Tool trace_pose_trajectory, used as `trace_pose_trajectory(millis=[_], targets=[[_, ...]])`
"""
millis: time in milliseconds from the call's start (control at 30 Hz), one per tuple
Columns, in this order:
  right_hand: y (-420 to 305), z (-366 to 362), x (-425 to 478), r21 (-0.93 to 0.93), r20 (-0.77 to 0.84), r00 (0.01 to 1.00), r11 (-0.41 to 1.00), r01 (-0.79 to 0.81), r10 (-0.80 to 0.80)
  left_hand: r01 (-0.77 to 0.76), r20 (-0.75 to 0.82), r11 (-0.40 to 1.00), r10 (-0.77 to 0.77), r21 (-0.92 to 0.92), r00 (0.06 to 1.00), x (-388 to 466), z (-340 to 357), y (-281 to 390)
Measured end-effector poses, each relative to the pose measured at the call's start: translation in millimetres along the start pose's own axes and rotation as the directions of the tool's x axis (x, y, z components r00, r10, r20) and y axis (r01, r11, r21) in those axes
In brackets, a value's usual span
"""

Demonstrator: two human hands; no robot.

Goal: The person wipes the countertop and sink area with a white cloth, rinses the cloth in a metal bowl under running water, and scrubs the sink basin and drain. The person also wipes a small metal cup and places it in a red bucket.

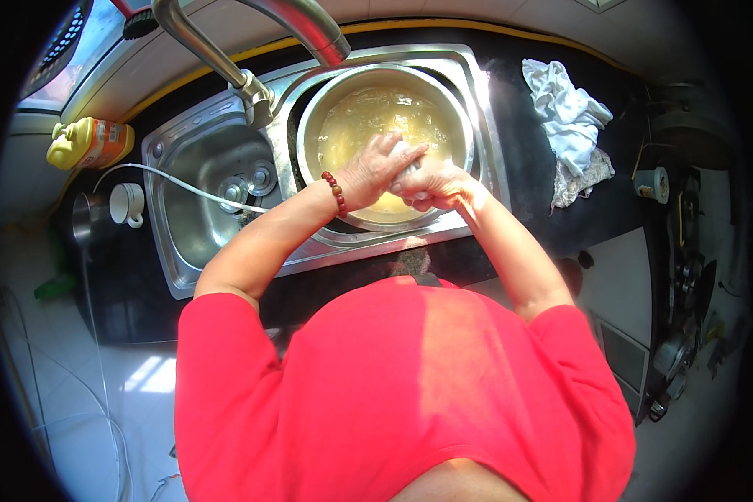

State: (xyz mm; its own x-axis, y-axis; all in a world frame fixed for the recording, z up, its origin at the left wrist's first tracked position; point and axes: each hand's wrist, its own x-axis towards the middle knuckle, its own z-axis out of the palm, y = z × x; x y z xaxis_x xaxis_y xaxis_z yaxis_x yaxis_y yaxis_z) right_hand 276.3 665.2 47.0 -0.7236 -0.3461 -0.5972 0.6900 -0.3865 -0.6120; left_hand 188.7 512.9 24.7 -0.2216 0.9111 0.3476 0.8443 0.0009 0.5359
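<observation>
My left hand (371, 170), with a beaded bracelet (334, 193) at its wrist, grips a bunched white cloth (412, 168). Against it, my right hand (438, 182) is closed on the same cloth, and the fingers hide most of it. Both hands are over the near half of a round metal basin (467, 128). Cloudy yellowish water (367, 116) fills much of the basin, with bright glints on its surface. The basin sits in the right bowl of a stainless steel double sink (486, 106).
A metal faucet (329, 47) reaches over the basin's far side. The left sink bowl (197, 182) has a white hose (179, 182) across it. A yellow jug (88, 144) and white mug (127, 205) stand left. Crumpled white cloths (568, 119) lie on the dark counter (514, 169) at right.
</observation>
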Motion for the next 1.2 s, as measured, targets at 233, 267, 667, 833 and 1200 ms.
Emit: trace_pose_trajectory(millis=[233,267,667,833,1200], targets=[[-11.3,13.2,-2.2,-0.462,-0.200,0.977,0.886,-0.033,-0.068,0.218,0.068,0.929,-0.249,0.300,0.966,1.8,4.4,1.7],[-0.4,5.4,5.2,-0.684,-0.197,0.952,0.728,0.039,-0.236,0.284,0.119,0.920,-0.325,0.271,0.938,3.6,6.2,3.8],[37.5,-2.8,15.1,-0.993,0.065,0.518,-0.108,-0.053,-0.853,0.524,0.042,0.777,-0.545,-0.349,0.837,0.3,31.2,1.4],[1.1,8.4,-2.2,-0.359,-0.576,0.795,0.933,-0.039,-0.188,0.182,-0.078,0.964,-0.199,-0.192,0.977,-0.6,10.8,15.6],[10.6,22.4,-17.6,-0.556,-0.234,0.967,0.830,-0.048,-0.101,0.205,0.125,0.942,-0.245,0.265,0.961,-1.0,7.3,25.9]])
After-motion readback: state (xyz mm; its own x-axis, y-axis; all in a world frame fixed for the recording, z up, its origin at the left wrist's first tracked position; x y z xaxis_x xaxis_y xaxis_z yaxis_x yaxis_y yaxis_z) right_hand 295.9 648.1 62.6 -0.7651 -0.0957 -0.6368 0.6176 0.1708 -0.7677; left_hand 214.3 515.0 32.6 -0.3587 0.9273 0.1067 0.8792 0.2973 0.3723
